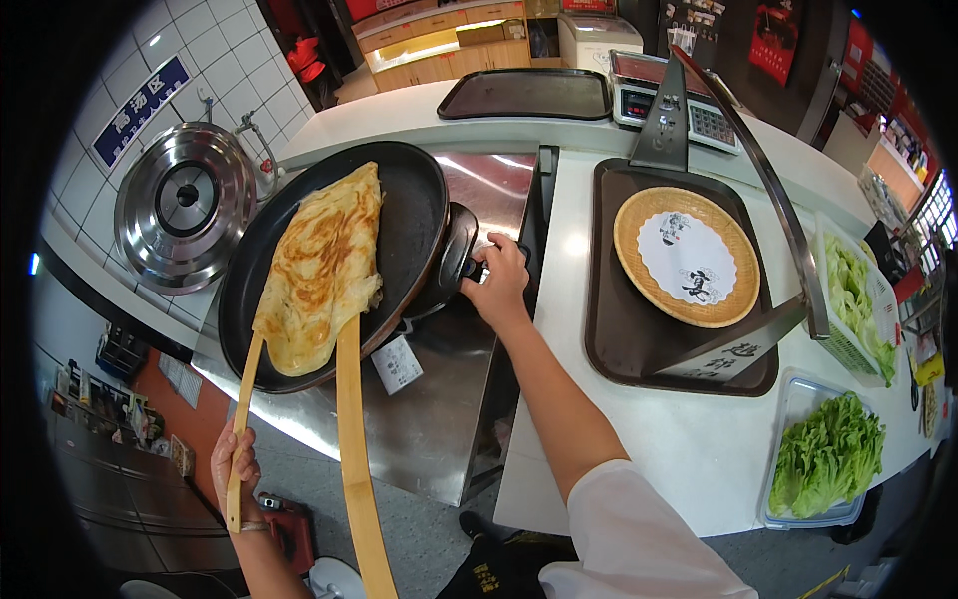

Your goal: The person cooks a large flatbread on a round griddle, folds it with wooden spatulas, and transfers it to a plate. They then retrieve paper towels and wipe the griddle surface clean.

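Observation:
A folded, browned flatbread [318, 277] lies in a large black round pan [415, 210], which looks tilted over the steel counter [449, 404]. My right hand [500, 277] grips the black handle [456, 254] at the pan's right side; my fingers partly hide its end. In my left hand [236, 460] is a narrow bamboo spatula [247, 404], its tip at the flatbread's lower left edge. A second, longer bamboo strip [355, 449] meets the lower right edge of the bread. Its near end runs out of view, and what holds it cannot be seen.
To my right, a dark tray [621, 329] carries a wicker plate [629, 258] lined with printed paper [688, 254]. A metal frame [778, 180] arches over it. Lettuce [827, 457] fills a tub farther right. A scale [636, 105] and black tray [524, 93] stand behind; a lidded steel pot [150, 239] is left.

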`<state>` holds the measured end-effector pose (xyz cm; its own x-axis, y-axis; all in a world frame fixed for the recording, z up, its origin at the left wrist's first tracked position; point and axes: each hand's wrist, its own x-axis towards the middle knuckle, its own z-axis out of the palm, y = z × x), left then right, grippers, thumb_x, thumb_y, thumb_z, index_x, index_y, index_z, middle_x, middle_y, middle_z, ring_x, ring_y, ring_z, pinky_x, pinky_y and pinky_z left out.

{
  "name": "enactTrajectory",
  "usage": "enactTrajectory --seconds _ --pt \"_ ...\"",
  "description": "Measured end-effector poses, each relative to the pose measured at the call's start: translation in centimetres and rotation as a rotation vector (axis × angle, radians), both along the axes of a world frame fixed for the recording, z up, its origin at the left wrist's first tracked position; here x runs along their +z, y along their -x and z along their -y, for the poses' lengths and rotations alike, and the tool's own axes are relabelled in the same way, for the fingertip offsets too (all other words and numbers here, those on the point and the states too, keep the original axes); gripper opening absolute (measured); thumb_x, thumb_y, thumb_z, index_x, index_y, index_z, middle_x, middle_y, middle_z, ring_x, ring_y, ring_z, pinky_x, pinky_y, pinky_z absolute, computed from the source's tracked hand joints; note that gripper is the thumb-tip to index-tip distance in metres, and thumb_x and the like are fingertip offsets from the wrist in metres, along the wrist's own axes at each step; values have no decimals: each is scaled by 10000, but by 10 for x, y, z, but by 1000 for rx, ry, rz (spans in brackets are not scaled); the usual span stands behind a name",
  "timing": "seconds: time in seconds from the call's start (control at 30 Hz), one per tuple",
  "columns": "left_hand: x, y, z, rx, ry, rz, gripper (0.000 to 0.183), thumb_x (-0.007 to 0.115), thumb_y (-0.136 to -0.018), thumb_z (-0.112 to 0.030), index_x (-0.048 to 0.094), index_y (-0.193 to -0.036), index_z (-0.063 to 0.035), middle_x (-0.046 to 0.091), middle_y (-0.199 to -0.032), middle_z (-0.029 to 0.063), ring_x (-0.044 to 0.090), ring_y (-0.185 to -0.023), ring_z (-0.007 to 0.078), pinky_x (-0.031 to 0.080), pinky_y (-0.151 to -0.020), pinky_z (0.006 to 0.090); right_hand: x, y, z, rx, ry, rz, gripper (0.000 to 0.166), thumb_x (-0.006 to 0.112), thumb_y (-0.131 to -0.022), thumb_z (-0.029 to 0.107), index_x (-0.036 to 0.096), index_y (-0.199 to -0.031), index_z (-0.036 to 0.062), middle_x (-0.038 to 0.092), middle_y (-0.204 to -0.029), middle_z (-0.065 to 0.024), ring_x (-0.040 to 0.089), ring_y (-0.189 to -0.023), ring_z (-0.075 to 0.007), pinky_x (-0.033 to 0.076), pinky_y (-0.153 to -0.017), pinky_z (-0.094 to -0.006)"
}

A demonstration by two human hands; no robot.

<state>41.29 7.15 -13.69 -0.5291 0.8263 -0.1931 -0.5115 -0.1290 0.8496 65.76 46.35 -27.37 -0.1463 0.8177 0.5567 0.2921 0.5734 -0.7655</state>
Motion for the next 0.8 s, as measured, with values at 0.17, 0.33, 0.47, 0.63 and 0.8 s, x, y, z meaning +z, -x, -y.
enactTrajectory --seconds 0.17,0.33,0.47,0.63,0.8 --pt "-1 -1 1 0 -19 9 462 438 -905 -126 269 -1312 10 422 -755 58 396 -403 26 385 -315 162 -4 -14 -6 123 -30 111 660 758 -537 276 531 -1139 127 353 -1335 -121 355 -1181 -317 311 -923 -468" --pt "-1 -1 1 4 -13 3 454 417 -909 -114 262 -1316 14 411 -752 53 380 -403 23 366 -313 156 9 3 15 -92 47 19 459 778 -521 210 530 -895 114 421 -1200 -111 381 -1142 -319 322 -899 -464" --pt "0 0 1 -25 -23 -8 457 413 -909 -109 260 -1321 15 416 -756 54 368 -399 22 354 -310 153 7 2 5 -16 74 -21 361 755 -549 230 580 -835 97 430 -1220 -100 365 -1159 -319 309 -915 -463" --pt "-1 -2 2 -9 -15 -10 468 429 -902 -116 265 -1323 7 423 -753 49 382 -407 20 360 -317 148 11 -13 -6 142 92 120 480 728 -565 289 598 -990 107 360 -1326 -128 347 -1194 -332 280 -960 -469" --pt "3 -2 0 -39 -1 -23 482 451 -893 -137 273 -1319 2 428 -749 44 393 -415 19 369 -324 148 15 -1 9 -63 101 48 421 748 -534 243 554 -876 93 427 -1201 -122 381 -1144 -318 304 -920 -461"
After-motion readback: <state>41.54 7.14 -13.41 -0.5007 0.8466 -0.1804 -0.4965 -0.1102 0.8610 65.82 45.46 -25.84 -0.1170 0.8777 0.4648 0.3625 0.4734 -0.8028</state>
